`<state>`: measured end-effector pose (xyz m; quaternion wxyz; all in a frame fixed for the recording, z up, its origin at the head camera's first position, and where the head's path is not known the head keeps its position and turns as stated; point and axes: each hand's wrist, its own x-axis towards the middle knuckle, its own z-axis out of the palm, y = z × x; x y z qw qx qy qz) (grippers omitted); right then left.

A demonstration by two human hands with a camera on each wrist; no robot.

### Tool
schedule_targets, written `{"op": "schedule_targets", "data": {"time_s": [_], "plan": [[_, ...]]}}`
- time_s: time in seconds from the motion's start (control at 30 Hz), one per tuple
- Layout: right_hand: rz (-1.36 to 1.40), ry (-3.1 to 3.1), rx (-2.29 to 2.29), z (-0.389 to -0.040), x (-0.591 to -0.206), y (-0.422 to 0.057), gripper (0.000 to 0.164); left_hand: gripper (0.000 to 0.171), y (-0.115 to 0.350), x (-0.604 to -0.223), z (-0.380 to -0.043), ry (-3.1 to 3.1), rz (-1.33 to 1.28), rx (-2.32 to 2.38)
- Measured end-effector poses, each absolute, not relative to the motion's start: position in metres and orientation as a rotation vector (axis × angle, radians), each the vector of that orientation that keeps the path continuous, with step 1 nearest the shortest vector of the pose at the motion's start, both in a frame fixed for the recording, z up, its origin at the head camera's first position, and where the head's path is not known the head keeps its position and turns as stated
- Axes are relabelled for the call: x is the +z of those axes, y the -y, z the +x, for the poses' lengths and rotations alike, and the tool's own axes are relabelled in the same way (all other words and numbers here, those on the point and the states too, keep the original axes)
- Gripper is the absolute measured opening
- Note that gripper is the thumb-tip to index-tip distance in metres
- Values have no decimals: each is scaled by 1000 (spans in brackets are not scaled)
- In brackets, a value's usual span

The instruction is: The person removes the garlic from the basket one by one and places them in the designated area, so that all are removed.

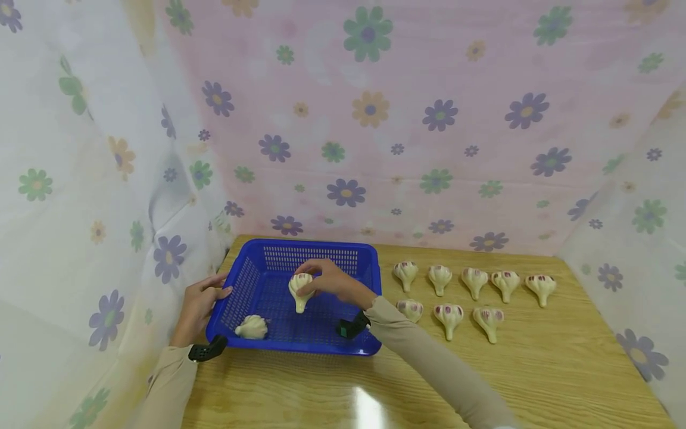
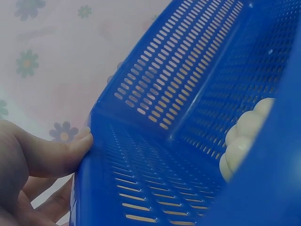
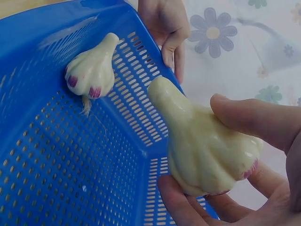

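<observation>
My right hand [image 1: 336, 280] holds a garlic bulb [image 1: 300, 288] above the floor of a blue plastic basket [image 1: 305, 243]. In the right wrist view, thumb and fingers are around this bulb [image 3: 202, 143], which has purple patches at its broad end. A second garlic bulb [image 1: 252, 327] lies inside the basket at the near left corner; its roots show in the right wrist view. My left hand [image 1: 196, 305] grips the basket's left rim, the thumb on top [image 2: 61, 153] and the fingers outside, partly hidden by the wall.
To the right of the basket, several garlic bulbs [image 1: 474, 281] stand in two rows on the wooden table [image 1: 536, 369]. The bulb [image 1: 410, 310] nearest the basket in the front row is partly hidden by my right sleeve. Flowered cloth [image 1: 402, 161] hangs behind and at both sides.
</observation>
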<state>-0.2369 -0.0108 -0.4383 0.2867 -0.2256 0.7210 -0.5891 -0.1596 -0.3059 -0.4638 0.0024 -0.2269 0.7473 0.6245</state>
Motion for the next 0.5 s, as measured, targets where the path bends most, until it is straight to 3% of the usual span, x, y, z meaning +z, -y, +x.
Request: {"op": "schedule_targets", "data": {"time_s": [0.5], "plan": [[-663,-1948,-1562,-228,-429,-22,37,54,306,-463,-158,-2327,-710,1967]]}}
